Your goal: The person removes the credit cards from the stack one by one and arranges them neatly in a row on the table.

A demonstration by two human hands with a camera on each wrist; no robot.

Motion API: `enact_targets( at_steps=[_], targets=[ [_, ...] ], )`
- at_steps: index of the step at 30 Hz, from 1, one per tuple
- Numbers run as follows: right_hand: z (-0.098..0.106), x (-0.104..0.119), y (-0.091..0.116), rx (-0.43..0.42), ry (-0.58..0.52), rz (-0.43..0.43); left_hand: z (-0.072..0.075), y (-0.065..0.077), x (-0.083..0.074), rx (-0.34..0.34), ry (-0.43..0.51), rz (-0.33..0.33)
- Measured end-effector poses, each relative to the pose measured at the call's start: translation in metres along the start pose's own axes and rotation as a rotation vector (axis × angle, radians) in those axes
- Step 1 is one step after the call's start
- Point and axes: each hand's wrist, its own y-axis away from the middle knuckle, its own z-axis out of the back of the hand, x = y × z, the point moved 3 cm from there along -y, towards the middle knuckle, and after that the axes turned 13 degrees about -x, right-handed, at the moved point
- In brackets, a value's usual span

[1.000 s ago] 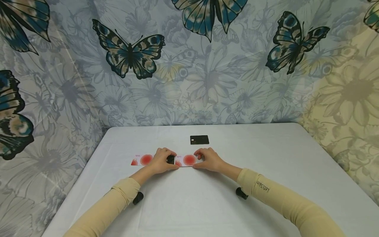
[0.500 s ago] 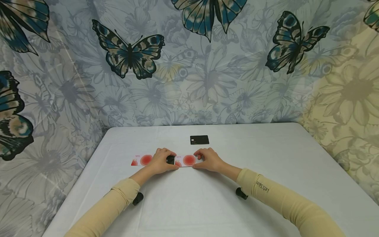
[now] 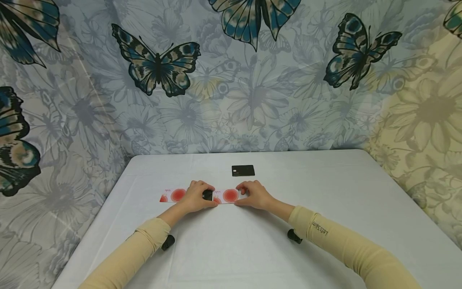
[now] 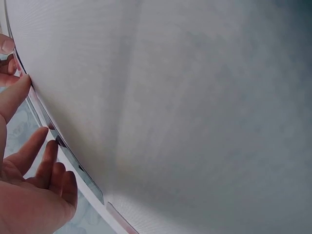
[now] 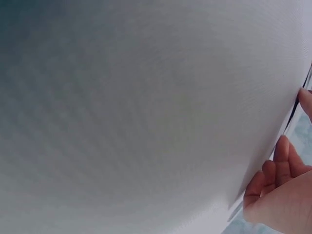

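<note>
A white card with a red circle (image 3: 230, 195) lies on the white table in the head view, between both hands. My left hand (image 3: 195, 197) pinches it across its left end, thumb on the near edge and fingers on the far edge. My right hand (image 3: 255, 195) pinches the right end the same way. Beneath the left palm, a dark card (image 3: 207, 195) abuts the held card and is partly hidden. Left of that hand lies another white card with a red circle (image 3: 178, 195). The left wrist view shows the dark card (image 4: 78, 165) edge-on below the left fingers.
A black card (image 3: 243, 170) lies farther back on the white table (image 3: 231, 249). Black wrist devices show below the left sleeve (image 3: 168, 242) and the right sleeve (image 3: 294, 236). Behind the table's far edge rises a wall (image 3: 252, 100) with butterflies and flowers.
</note>
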Motion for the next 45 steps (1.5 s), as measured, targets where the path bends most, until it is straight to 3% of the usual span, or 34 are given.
enact_targets(
  at_steps=[10, 26, 36, 45],
  targets=[
    [0.001, -0.002, 0.002, 0.008, 0.008, -0.008, -0.001, 0.000, -0.002, 0.009, 0.006, 0.009],
    [0.008, 0.000, 0.010, -0.055, -0.070, 0.111, -0.001, 0.003, -0.011, 0.000, 0.038, -0.004],
    [0.006, -0.002, 0.010, -0.047, -0.114, 0.031, -0.002, 0.003, -0.023, -0.054, 0.172, -0.072],
    [0.010, -0.003, 0.017, -0.079, -0.199, 0.011, -0.007, 0.001, -0.033, -0.079, 0.290, -0.056]
  ],
)
